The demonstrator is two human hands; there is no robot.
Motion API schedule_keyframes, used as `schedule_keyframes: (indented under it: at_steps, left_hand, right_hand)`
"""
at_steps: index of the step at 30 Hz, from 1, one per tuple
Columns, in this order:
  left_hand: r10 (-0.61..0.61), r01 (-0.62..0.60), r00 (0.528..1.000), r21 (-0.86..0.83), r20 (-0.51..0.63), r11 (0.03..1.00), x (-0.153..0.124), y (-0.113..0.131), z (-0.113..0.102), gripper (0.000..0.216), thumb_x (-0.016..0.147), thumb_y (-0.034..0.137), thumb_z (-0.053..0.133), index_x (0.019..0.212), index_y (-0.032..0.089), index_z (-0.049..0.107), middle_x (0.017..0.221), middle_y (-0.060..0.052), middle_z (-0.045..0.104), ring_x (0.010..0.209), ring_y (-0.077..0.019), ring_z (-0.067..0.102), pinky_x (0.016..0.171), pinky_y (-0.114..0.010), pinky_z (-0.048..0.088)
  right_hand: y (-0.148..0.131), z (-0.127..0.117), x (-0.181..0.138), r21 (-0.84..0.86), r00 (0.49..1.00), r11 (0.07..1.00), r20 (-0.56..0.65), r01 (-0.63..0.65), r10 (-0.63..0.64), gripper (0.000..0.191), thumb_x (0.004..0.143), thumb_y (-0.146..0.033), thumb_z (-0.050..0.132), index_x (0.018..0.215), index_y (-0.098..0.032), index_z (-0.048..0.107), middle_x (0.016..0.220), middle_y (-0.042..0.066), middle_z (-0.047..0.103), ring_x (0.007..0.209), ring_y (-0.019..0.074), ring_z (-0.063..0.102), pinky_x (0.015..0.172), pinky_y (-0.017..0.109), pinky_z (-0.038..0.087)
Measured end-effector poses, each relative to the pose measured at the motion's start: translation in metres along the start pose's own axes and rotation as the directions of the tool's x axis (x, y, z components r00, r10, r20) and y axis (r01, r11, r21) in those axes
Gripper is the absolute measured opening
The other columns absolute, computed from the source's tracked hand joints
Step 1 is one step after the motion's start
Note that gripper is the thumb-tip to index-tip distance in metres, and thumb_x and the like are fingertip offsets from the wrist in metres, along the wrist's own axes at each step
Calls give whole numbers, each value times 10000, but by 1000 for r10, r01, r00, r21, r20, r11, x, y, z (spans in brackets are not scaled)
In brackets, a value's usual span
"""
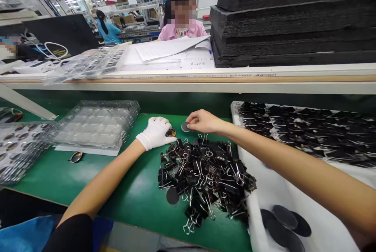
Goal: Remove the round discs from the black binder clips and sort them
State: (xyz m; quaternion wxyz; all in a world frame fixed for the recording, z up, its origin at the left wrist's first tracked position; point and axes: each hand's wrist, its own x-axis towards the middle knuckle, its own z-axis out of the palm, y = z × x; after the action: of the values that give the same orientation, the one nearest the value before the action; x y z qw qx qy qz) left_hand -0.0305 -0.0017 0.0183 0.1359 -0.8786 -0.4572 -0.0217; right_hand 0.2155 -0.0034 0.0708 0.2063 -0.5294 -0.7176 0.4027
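My left hand, in a white glove, is closed around a small shiny round part just above the green mat. My bare right hand pinches a dark grey disc between thumb and fingers, right beside the left hand. Both hands hover at the far edge of a heap of black binder clips. One more dark disc lies on the mat at the heap's near left side.
Clear plastic blister trays are stacked at the left, more trays with parts further left. A loose round part lies below them. A white cloth at right carries dark discs and black pieces. Black foam sheets sit on the shelf; a person in pink sits opposite.
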Motion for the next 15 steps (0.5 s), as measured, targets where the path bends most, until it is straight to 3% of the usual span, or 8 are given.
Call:
schedule_keyframes:
  at_steps: [2,6,11,15]
  left_hand:
    - [-27,27,999,5,-17,1000,7,6,4,565,823,717,643,1004,185,697,1058,-126,679,1068,-331,590,968,-490,372]
    - [-67,65,996,-43,-52,997,23,14,13,584,811,713,655,1012,165,694,1056,-133,687,1058,-332,594,961,-484,374]
    - [-103,92,991,-122,-88,988,27,15,20,542,780,714,693,944,197,713,985,-104,685,1032,-320,601,965,-482,359]
    - [-83,72,993,-118,-90,990,26,13,22,587,775,741,685,979,192,718,1008,-111,686,1047,-325,599,970,-484,352]
  right_hand:
    - [5,10,18,3,999,1000,-28,-30,30,123,810,-145,734,932,-161,742,837,51,786,775,180,716,620,245,497]
    - [18,22,40,17,996,998,-59,67,-66,114,809,-153,754,919,-182,764,871,26,788,851,158,724,734,221,525]
    - [31,30,53,-2,992,992,25,-124,124,70,807,-207,770,863,-169,754,662,20,738,663,163,680,585,236,483]
    - [26,35,62,-80,987,988,79,-134,140,165,779,-274,837,820,-167,717,726,21,742,647,138,640,554,225,437]
